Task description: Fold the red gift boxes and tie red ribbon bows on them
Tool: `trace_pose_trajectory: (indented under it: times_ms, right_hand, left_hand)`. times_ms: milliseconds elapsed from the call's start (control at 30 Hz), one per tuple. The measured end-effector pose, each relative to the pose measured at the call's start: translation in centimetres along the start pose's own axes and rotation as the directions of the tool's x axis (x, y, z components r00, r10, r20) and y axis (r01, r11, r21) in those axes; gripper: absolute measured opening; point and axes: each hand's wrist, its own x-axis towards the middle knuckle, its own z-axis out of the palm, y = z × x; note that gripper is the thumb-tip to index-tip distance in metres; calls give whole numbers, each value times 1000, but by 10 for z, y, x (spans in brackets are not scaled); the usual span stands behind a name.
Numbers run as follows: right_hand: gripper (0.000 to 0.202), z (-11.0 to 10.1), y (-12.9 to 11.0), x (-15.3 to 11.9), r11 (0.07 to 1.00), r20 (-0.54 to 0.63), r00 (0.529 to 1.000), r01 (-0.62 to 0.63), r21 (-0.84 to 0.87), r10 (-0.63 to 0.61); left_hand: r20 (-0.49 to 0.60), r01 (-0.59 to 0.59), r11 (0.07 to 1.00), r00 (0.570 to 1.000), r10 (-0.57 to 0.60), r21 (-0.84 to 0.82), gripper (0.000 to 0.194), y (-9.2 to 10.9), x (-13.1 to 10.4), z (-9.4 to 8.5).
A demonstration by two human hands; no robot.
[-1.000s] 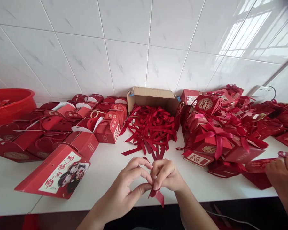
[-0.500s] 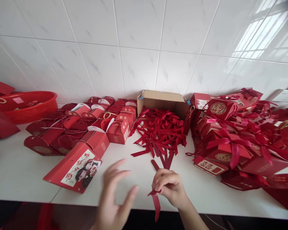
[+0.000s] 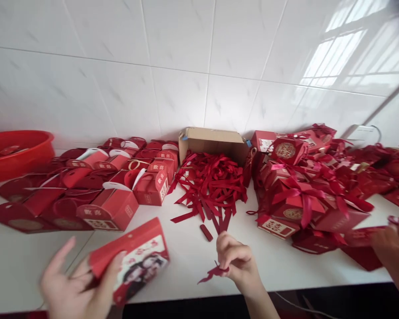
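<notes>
Red box (image 3: 140, 260), lower left, is clasped in the left hand (image 3: 75, 289), under its thumb. The right hand (image 3: 238, 261) pinches ribbon (image 3: 212, 273).

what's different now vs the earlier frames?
The left hand let go of the ribbon and took hold of the couple-print box, which moved right and nearer the wearer, away from the other boxes on the left. Right hand still pinches the ribbon; the ribbon pile and bow-tied boxes look unchanged.
</notes>
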Motion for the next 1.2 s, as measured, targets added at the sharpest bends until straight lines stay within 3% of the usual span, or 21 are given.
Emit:
trace_pose_trajectory:
  times_ms: [33, 100, 167, 233, 300, 367, 500, 667, 867, 967, 1067, 1133, 1200]
  right_hand:
    - [12, -1, -1, 1, 998, -40, 999, 19, -57, -21]
    - [16, -5, -1, 1, 988, -99, 993, 43, -148, -58]
    - [16, -9, 0, 1, 980, -98, 993, 53, -193, -73]
    - [14, -12, 0, -1, 976, -76, 996, 39, -214, -57]
    - [13, -11, 1, -3, 963, -87, 995, 20, -267, -44]
    - [12, -9, 2, -4, 934, -126, 990, 18, -356, -68]
    - [8, -4, 5, -3, 883, -173, 973, 55, -467, -152]
    - [7, -5, 9, -2, 847, -142, 974, 75, -526, -174]
    - [7, 0, 15, -5, 833, -181, 958, 91, -546, -224]
    - [25, 4, 17, -3, 900, -290, 935, 60, -432, -202]
    - [35, 6, 17, -2, 953, -299, 952, -29, -300, -66]
    - [22, 6, 16, -2, 960, -274, 961, -41, -276, -38]
    - [18, 6, 16, -2, 953, -267, 957, 27, -301, -111]
  left_hand:
    - [157, 82, 994, 985, -70, -72, 103, 3, -15, 14]
    - [345, 175, 971, 932, -110, -165, 92, 11, -43, 43]
    - [517, 184, 971, 852, -81, -150, 47, 17, -61, 68]
    - [657, 70, 984, 752, 56, -164, 22, 18, -68, 85]
    - [704, -35, 978, 689, 173, -206, 17, 17, -67, 94]
    - [714, -58, 975, 672, 196, -213, 16, 14, -65, 95]
    - [771, 56, 979, 626, 118, -195, 16, 14, -67, 92]
    - [830, 217, 955, 556, 50, -202, 17, 18, -68, 92]
    - [839, 253, 948, 543, 28, -195, 17, 16, -66, 90]
    - [846, 194, 946, 518, 125, -259, 10, 14, -68, 89]
    - [831, 74, 939, 493, 257, -335, 16, 11, -73, 90]
    - [783, -50, 939, 539, 312, -340, 25, 7, -77, 93]
    - [699, -209, 931, 616, 363, -300, 32, 3, -79, 95]
